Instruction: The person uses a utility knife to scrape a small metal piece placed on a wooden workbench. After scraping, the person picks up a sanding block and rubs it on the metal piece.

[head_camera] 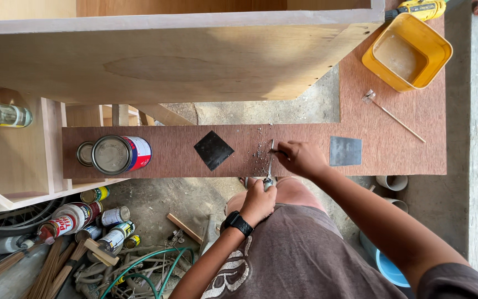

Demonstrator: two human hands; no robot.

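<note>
1. A slim metal tool [270, 161] with a thin blade lies between the two hands, its tip on the reddish-brown board [167, 152] just beside the right hand [301, 159], its handle end in the left hand [258, 202]
2. The left hand is clenched around the tool's lower end; the right hand is curled, fingertips pinching something small at the tool's tip
3. What the right fingers pinch is too small to make out; the handle is mostly hidden in the left fist
4. A scatter of pale shavings [259, 155] lies just left of the right hand
5. Farther left sit a dark square sheet [213, 150] and a tin can [119, 154] on its side; just right of the right hand lies a grey metal square [345, 151]
6. Well beyond, up and right, a yellow tub [408, 52] rests on the board; a plywood cabinet [156, 61] is above, the concrete floor [150, 202] below
</note>
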